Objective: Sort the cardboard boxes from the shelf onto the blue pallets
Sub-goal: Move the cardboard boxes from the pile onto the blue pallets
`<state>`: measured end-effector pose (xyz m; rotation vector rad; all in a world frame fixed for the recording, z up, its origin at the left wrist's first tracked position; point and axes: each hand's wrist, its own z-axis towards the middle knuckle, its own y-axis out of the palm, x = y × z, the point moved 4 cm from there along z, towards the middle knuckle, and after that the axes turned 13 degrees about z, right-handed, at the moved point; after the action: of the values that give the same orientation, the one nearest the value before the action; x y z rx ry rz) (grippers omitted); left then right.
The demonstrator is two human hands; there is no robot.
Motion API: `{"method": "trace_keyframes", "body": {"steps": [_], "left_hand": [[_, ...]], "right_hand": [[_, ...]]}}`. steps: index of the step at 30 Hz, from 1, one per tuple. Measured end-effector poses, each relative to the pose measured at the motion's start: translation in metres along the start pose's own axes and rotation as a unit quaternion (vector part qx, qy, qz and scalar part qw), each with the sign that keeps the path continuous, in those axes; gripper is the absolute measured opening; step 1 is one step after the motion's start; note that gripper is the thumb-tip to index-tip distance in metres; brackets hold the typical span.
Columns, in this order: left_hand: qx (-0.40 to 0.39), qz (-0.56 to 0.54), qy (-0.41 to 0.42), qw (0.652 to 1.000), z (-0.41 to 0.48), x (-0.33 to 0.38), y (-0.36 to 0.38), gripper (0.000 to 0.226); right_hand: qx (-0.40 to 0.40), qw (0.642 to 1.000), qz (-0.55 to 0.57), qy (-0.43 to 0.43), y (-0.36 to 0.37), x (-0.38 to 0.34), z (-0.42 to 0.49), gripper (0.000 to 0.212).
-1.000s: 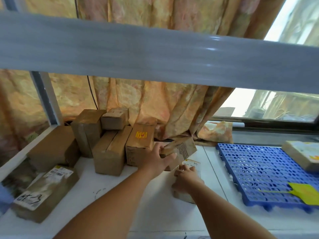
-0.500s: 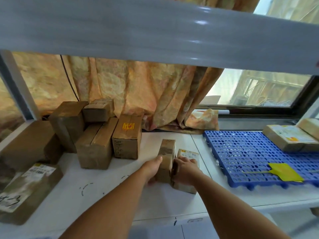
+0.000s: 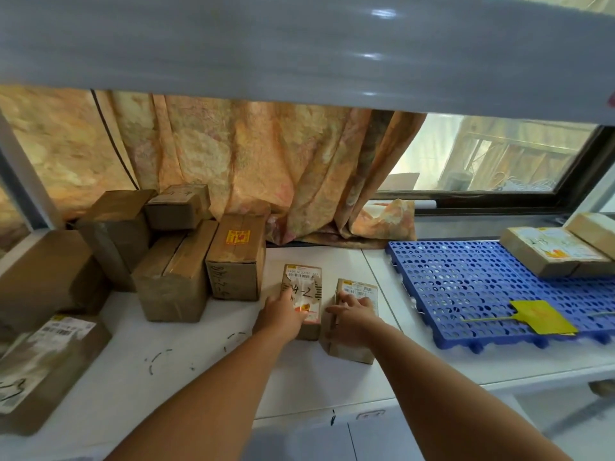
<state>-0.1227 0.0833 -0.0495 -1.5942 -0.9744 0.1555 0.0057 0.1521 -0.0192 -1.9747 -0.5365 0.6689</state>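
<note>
Left of the blue pallet [image 3: 466, 294], left hand [image 3: 283, 316] presses flat on box 4-2 [image 3: 304, 289]; right hand [image 3: 352, 319] clasps neighbouring box [image 3: 361, 289]. Grip sides firmly before lifting.

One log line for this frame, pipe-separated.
left hand on 4-2 box, flat on shelf | right hand on labelled box beside it, grip unclear | pallet: boxes, yellow swatter

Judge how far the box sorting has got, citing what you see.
Done: two boxes lie on the blue pallet. In hand: the left hand rests on the box marked 4-2, the right hand on a second box beside it, both on the shelf. Left: those two and the pile of boxes further left.
</note>
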Motion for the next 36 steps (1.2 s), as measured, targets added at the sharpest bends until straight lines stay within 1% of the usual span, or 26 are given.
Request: {"method": "trace_keyframes", "body": {"steps": [3,8,13,15,18,20,22,24,27,31,33,36], "left_hand": [[-0.017,-0.004,0.018,1.0,-0.001,0.008,-0.002,0.066],[-0.03,0.041,0.034,0.998,-0.004,0.013,-0.007,0.064],[-0.009,0.116,0.007,0.993,-0.011,0.02,-0.01,0.055],[-0.002,0.134,0.003,0.991,-0.016,0.026,-0.01,0.062],[0.009,0.171,-0.002,0.985,-0.02,0.036,-0.009,0.082],[0.009,0.174,-0.01,0.985,-0.02,0.039,-0.008,0.085],[0.005,0.168,-0.013,0.986,-0.018,0.041,-0.008,0.085],[-0.004,0.162,-0.002,0.987,-0.017,0.042,-0.008,0.084],[-0.025,0.165,0.017,0.986,-0.018,0.04,-0.004,0.081],[-0.032,0.188,0.017,0.982,-0.019,0.039,0.003,0.07],[-0.027,0.206,0.012,0.978,-0.019,0.04,0.006,0.07],[-0.014,0.215,0.006,0.976,-0.021,0.04,0.008,0.069]], "right_hand": [[0.015,1.0,0.025,-0.002,-0.001,0.001,-0.003,0.063],[0.025,0.996,0.087,0.02,0.006,0.01,0.003,0.071],[0.059,0.988,0.143,0.027,0.009,0.012,0.0,0.078],[0.062,0.987,0.143,0.033,0.01,0.013,-0.002,0.085],[0.048,0.984,0.149,0.084,0.011,0.019,-0.003,0.101],[0.034,0.982,0.149,0.115,0.013,0.022,-0.005,0.102],[0.025,0.974,0.178,0.138,0.018,0.026,-0.008,0.1],[0.033,0.969,0.192,0.152,0.024,0.03,-0.01,0.099],[0.064,0.97,0.177,0.151,0.031,0.033,-0.014,0.099],[0.074,0.971,0.174,0.144,0.032,0.032,-0.017,0.097],[0.069,0.973,0.169,0.141,0.032,0.033,-0.018,0.097],[0.031,0.975,0.167,0.144,0.031,0.037,-0.018,0.097]]}}
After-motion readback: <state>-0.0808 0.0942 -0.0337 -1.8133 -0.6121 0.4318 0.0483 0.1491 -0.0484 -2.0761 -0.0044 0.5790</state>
